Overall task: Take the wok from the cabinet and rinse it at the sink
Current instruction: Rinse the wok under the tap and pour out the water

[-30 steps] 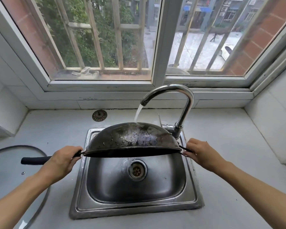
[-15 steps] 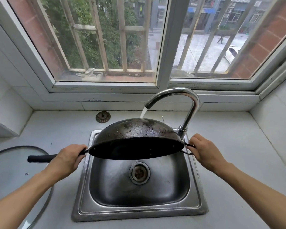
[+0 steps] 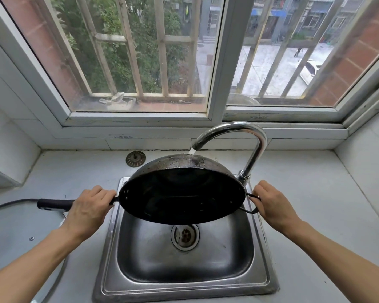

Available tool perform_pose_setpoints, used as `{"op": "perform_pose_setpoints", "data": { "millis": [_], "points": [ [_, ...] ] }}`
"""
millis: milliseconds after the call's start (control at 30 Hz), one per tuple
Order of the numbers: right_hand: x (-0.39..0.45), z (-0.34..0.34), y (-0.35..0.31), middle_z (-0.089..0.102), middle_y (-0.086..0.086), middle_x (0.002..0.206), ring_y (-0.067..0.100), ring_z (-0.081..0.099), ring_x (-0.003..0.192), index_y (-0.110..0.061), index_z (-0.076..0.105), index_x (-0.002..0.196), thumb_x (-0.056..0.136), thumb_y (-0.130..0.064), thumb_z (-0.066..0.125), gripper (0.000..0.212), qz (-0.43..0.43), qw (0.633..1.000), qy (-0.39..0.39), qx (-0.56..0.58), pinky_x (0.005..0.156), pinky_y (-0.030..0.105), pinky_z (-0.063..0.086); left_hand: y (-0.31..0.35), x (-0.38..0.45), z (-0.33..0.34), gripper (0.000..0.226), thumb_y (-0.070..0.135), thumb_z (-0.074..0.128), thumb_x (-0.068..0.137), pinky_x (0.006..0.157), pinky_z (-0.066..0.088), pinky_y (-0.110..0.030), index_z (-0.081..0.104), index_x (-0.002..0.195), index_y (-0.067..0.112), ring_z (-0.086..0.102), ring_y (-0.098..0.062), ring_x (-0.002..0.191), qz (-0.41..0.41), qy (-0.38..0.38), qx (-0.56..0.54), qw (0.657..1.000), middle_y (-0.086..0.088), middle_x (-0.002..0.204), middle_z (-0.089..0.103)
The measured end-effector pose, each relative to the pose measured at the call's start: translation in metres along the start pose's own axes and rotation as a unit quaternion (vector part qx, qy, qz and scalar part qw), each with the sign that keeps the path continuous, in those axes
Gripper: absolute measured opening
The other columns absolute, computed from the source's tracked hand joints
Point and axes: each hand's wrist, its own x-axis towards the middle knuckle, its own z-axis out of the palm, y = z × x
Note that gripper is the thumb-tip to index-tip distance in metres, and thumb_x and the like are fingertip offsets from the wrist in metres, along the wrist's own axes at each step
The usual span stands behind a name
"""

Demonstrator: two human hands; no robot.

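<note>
The black wok [image 3: 182, 194] hangs over the steel sink [image 3: 184, 285], tipped so its dark inside faces me and its wet, scorched underside faces the tap. My left hand [image 3: 87, 212] grips the long black handle [image 3: 53, 204] close to the bowl. My right hand [image 3: 271, 204] holds the small wire loop handle on the opposite rim. Water runs from the chrome faucet [image 3: 245, 136] onto the top of the wok's back. A thin stream falls off the lower rim toward the drain [image 3: 185, 236].
A loose metal drain strainer [image 3: 135, 159] lies on the grey counter behind the sink. A glass lid with a dark rim [image 3: 15, 226] rests on the counter at the left. The barred window [image 3: 162, 62] rises straight behind the faucet. White tiled walls close both sides.
The wok has rotated from upside-down and level to steeply tilted, its opening turning toward me. It also rose closer to the spout. Both hands kept their grips.
</note>
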Motion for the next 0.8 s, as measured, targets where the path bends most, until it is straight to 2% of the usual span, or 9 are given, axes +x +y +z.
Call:
{"op": "perform_pose_setpoints", "data": {
  "millis": [133, 233, 300, 367, 433, 600, 667, 733, 800],
  "points": [
    [0.003, 0.001, 0.003, 0.047, 0.001, 0.08, 0.018, 0.042, 0.061, -0.009, 0.05, 0.077, 0.084, -0.006, 0.069, 0.021, 0.014, 1.0, -0.021, 0.017, 0.055, 0.034, 0.044, 0.003, 0.003, -0.001, 0.024, 0.012, 0.079, 0.07, 0.052, 0.041, -0.039, 0.062, 0.087, 0.01, 0.053, -0.03, 0.069, -0.006, -0.023, 0.006, 1.0, -0.003, 0.072, 0.06],
    [0.003, 0.0, 0.005, 0.046, -0.002, 0.083, 0.019, 0.044, 0.062, -0.011, 0.05, 0.079, 0.086, -0.006, 0.067, 0.019, 0.033, 0.998, -0.044, 0.036, 0.057, 0.035, 0.045, 0.001, 0.007, 0.001, 0.029, 0.01, 0.083, 0.067, 0.051, 0.039, -0.04, 0.061, 0.087, 0.01, 0.052, -0.029, 0.068, -0.007, -0.028, 0.015, 0.999, -0.002, 0.072, 0.059],
    [0.003, -0.001, 0.006, 0.045, -0.003, 0.085, 0.018, 0.044, 0.063, -0.012, 0.049, 0.08, 0.086, -0.005, 0.065, 0.018, 0.036, 0.996, -0.066, 0.047, 0.059, 0.033, 0.045, 0.0, 0.011, 0.001, 0.023, 0.013, 0.078, 0.072, 0.051, 0.037, -0.039, 0.06, 0.086, 0.01, 0.05, -0.03, 0.068, 0.005, -0.02, 0.029, 0.999, -0.003, 0.071, 0.059],
    [0.003, -0.002, 0.008, 0.044, -0.004, 0.087, 0.015, 0.044, 0.066, -0.015, 0.047, 0.08, 0.087, -0.005, 0.063, 0.02, 0.042, 0.993, -0.094, 0.063, 0.062, 0.028, 0.042, 0.0, 0.014, 0.0, 0.012, 0.022, 0.061, 0.081, 0.05, 0.037, -0.039, 0.059, 0.084, 0.01, 0.046, -0.03, 0.067, 0.017, -0.005, 0.043, 0.999, -0.004, 0.069, 0.057],
    [0.003, -0.002, 0.011, 0.043, -0.006, 0.088, 0.012, 0.045, 0.07, -0.02, 0.044, 0.08, 0.089, -0.007, 0.061, 0.023, 0.053, 0.988, -0.131, 0.069, 0.065, 0.023, 0.038, 0.0, 0.017, -0.001, 0.018, 0.024, 0.046, 0.084, 0.049, 0.035, -0.039, 0.057, 0.08, 0.011, 0.043, -0.029, 0.064, 0.028, 0.002, 0.053, 0.998, -0.004, 0.066, 0.055],
    [-0.001, -0.004, 0.013, 0.039, -0.011, 0.09, 0.011, 0.044, 0.073, -0.027, 0.036, 0.083, 0.08, -0.017, 0.072, 0.037, 0.054, 0.972, -0.221, 0.066, 0.066, 0.027, 0.04, -0.001, 0.02, -0.004, 0.018, 0.024, 0.043, 0.082, 0.05, 0.029, -0.036, 0.055, 0.077, 0.012, 0.039, -0.029, 0.064, 0.035, 0.014, 0.057, 0.998, -0.004, 0.064, 0.054],
    [-0.005, -0.004, 0.012, 0.036, -0.011, 0.092, 0.013, 0.043, 0.072, -0.025, 0.037, 0.089, 0.074, -0.021, 0.077, 0.043, 0.056, 0.969, -0.237, 0.044, 0.064, 0.027, 0.041, -0.002, 0.022, -0.006, 0.014, 0.023, 0.048, 0.081, 0.049, 0.03, -0.037, 0.055, 0.079, 0.012, 0.04, -0.029, 0.064, 0.035, 0.012, 0.055, 0.998, -0.005, 0.065, 0.055],
    [-0.008, -0.001, 0.011, 0.036, -0.008, 0.093, 0.016, 0.043, 0.071, -0.024, 0.037, 0.09, 0.076, -0.018, 0.074, 0.04, 0.061, 0.974, -0.22, 0.013, 0.063, 0.029, 0.04, -0.001, 0.025, -0.01, 0.009, 0.017, 0.063, 0.079, 0.05, 0.03, -0.037, 0.057, 0.081, 0.012, 0.042, -0.03, 0.065, 0.035, -0.002, 0.055, 0.998, -0.005, 0.066, 0.057],
    [-0.01, 0.003, 0.013, 0.037, -0.006, 0.092, 0.018, 0.043, 0.07, -0.023, 0.036, 0.088, 0.078, -0.011, 0.07, 0.038, 0.082, 0.977, -0.199, 0.017, 0.064, 0.031, 0.04, 0.001, 0.029, -0.012, 0.023, 0.012, 0.079, 0.071, 0.051, 0.028, -0.036, 0.059, 0.083, 0.011, 0.045, -0.03, 0.065, 0.037, -0.023, 0.051, 0.998, -0.004, 0.068, 0.057]
  ]
}}
